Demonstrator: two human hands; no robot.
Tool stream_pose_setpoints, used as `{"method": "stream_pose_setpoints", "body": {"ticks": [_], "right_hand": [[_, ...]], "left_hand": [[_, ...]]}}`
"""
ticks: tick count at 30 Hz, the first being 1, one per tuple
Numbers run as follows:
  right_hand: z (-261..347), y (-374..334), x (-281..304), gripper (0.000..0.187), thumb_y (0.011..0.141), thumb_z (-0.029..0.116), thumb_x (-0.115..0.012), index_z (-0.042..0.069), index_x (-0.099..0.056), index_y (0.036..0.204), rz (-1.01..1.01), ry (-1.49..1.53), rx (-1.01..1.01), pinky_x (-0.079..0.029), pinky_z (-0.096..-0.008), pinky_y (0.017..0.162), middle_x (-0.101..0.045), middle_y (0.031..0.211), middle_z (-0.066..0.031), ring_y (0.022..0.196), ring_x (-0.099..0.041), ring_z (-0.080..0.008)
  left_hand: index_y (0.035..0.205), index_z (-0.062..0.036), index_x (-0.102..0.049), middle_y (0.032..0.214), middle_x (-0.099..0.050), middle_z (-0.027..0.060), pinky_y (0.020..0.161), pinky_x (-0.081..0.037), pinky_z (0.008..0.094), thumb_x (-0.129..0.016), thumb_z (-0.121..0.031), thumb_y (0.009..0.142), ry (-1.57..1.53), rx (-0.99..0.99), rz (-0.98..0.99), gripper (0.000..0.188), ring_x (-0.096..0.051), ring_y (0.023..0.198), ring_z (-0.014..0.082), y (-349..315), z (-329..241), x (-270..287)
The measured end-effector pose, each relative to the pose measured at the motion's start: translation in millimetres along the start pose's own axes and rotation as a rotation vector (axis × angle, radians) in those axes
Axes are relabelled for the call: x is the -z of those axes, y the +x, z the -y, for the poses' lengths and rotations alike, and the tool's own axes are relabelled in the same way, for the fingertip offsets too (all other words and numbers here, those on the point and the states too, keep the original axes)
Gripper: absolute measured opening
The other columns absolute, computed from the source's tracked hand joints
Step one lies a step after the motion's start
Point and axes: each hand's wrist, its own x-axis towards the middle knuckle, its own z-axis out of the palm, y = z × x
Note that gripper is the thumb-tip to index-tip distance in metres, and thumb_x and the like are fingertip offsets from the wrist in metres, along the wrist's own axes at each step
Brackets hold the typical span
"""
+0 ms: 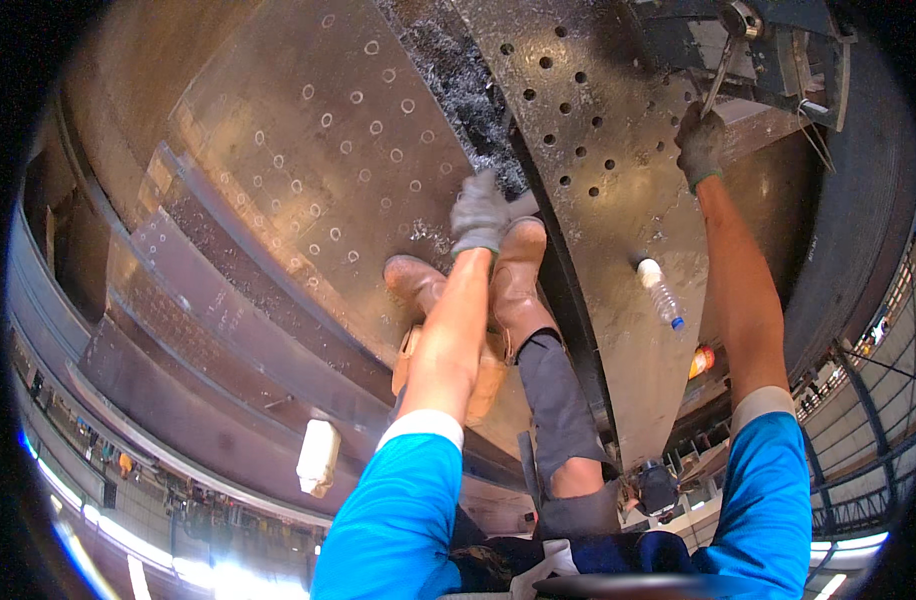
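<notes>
My right hand (700,148), in a dark work glove, is wrapped round a metal lever handle (719,75). The lever runs up to a round hub (741,20) on a dark machine at the upper right. Between my boots and a strip of metal shavings (463,85) is my left hand (477,212), in a grey glove. It is closed and somewhat blurred, and a pale piece (522,206) shows beside it; its kind is unclear. A steel plate with drilled holes (578,190) lies under the machine. Chalk-like circles mark the plate (278,130) on the left.
My brown boots (523,260) stand on the steel, by a dark raised edge (568,270). A clear bottle with a blue cap (663,297) lies on the drilled plate, near an orange-red container (700,361). A white jug (319,457) is at lower left. Another person (656,488) is below.
</notes>
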Motion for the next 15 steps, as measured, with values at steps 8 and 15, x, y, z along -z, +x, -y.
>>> {"method": "stream_pose_setpoints", "body": {"ticks": [8, 15], "right_hand": [[-17.4, 17.5, 1.7, 0.039, 0.103, 0.045, -0.047, 0.008, -0.057, 0.111, -0.108, -0.452, 0.193, -0.044, -0.0289, 0.06, -0.058, 0.075, -0.0038, 0.061, -0.056, -0.0197], [-18.4, 23.8, 6.5, 0.02, 0.103, 0.028, -0.059, 0.01, -0.058, 0.095, 0.01, -0.003, -0.043, -0.04, -0.0341, 0.045, -0.055, 0.064, -0.0022, 0.053, -0.052, -0.016]], "left_hand": [[0.124, -0.0032, -0.067, 0.137, -0.06, 0.0181, 0.095, -0.053, 0.0532, -0.056, -0.022, 0.095, 0.57, 0.37, -0.678, 0.037, -0.064, 0.114, 0.0359, 74.1, 199.3, 44.5], [0.123, -0.0232, -0.069, 0.116, -0.069, 0.0145, 0.083, -0.057, 0.0494, -0.053, -0.025, 0.097, 0.138, 0.064, -0.195, 0.031, -0.071, 0.093, 0.0376, 0.2, 100.1, -14.9]]}}
